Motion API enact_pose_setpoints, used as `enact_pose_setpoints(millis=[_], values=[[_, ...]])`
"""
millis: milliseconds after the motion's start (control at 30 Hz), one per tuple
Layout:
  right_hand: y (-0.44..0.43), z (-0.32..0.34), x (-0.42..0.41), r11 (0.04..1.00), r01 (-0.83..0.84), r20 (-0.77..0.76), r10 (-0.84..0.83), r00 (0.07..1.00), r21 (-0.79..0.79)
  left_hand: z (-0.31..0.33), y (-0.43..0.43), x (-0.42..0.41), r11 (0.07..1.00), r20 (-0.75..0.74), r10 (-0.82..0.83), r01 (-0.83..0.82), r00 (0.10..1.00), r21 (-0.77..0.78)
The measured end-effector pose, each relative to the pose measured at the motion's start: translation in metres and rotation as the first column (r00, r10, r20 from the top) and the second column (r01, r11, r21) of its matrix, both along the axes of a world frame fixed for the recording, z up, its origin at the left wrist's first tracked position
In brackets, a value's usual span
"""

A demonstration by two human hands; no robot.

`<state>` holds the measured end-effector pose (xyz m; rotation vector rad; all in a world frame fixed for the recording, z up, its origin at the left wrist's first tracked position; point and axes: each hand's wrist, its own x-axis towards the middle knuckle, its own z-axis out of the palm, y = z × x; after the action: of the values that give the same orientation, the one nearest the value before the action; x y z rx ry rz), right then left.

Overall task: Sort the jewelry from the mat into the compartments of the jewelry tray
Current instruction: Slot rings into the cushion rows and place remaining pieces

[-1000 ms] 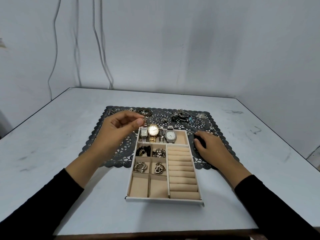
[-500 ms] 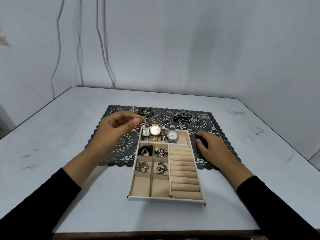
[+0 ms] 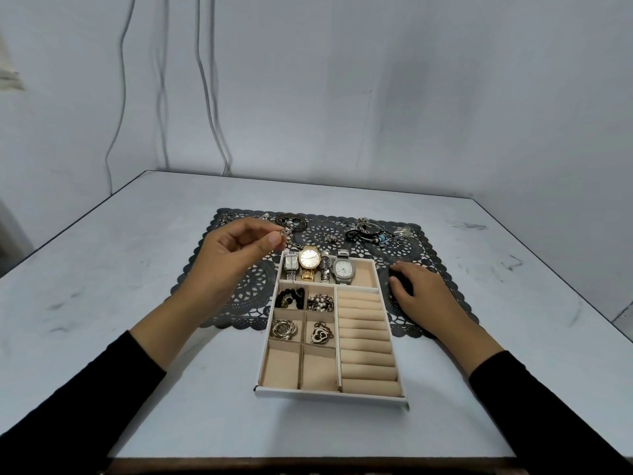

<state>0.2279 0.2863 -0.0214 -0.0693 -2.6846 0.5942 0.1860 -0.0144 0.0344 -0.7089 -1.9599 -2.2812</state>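
So the left hand (image 3: 236, 250) is up over the lace mat (image 3: 239, 296), just beside the far left corner of the jewelry tray (image 3: 330, 394), with thumb and forefinger pinched shut on a tiny silver piece (image 3: 285, 232). Looks like a ring or small charm, too small to say for sure. I'd guess it's held high like that so the person can eyeball it and decide which slot it belongs in. The ring rolls (image 3: 364, 332) on the right side of the tray are all bare, so that's my bet if it is a ring.

The right hand (image 3: 419, 293) lies palm down on the mat, touching or nearly touching the tray's right wall, fingers loosely curled, holding nothing I can see. Probably just steadying the tray.

Four watches (image 3: 318, 265) sit in the far compartment, four small squares are filled, the two nearest are empty. More jewelry (image 3: 371, 231) is still along the mat's far edge, so plenty to go.

Compared with a second ago: the left hand has barely shifted, a bit away from the watches. Right hand hasn't moved.
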Motion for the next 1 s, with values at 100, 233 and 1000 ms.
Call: enact_pose_setpoints(millis=[100, 233, 1000], values=[[0.0, 0.0, 0.0, 1.0, -0.001, 0.001, 0.001, 1.0, -0.011, 0.0, -0.001, -0.001, 1.0, -0.005, 0.0, 0.0, 1.0, 0.005], [0.0, 0.0, 0.0, 1.0, -0.003, 0.001, 0.003, 1.0, -0.009, -0.001, -0.001, -0.002, 1.0, -0.011, 0.001, 0.0, 1.0, 0.011], [0.002, 0.0, -0.001, 1.0, -0.005, 0.015, 0.005, 1.0, 0.014, -0.022, -0.009, -0.009, 0.913, -0.132, -0.138, 0.074, 0.982, -0.402]])
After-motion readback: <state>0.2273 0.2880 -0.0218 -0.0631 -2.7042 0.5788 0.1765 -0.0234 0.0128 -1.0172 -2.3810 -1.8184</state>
